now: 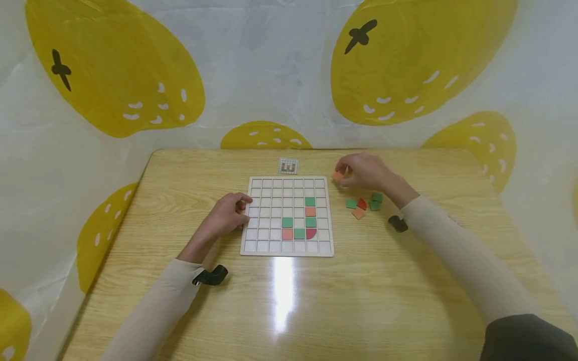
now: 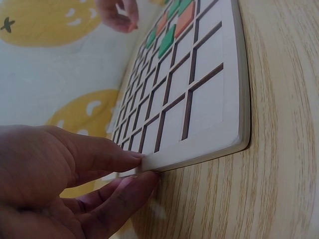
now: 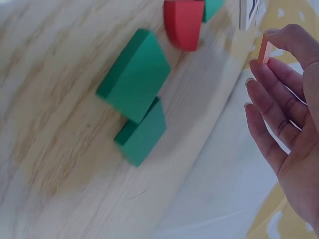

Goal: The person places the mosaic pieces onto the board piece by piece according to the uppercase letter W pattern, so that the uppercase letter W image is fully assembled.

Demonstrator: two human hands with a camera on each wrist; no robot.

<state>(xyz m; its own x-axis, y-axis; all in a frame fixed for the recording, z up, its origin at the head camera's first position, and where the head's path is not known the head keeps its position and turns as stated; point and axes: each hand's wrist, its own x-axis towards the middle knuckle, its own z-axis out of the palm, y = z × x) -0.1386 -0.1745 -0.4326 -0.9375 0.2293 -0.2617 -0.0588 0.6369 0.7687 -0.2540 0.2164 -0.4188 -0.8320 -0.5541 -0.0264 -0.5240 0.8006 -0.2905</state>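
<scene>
My right hand [image 1: 361,170] pinches an orange square tile [image 3: 265,51] between thumb and fingertips, just past the upper right of the white grid board [image 1: 289,254]. At the board's left edge, my left hand [image 1: 224,214] grips the rim, thumb on top and fingers against the side. Several tiles sit in the grid's right half: green squares such as one green tile [image 1: 287,222], orange squares such as one orange tile [image 1: 310,211], and a red quarter-round tile [image 1: 310,233].
Loose tiles lie right of the board: a red quarter-round piece [image 1: 362,204], an orange square [image 1: 358,214] and several green squares [image 3: 135,74], two of them overlapping. A small pattern card [image 1: 288,166] lies behind the board. A patterned cloth [image 1: 271,65] hangs along the table's far edge.
</scene>
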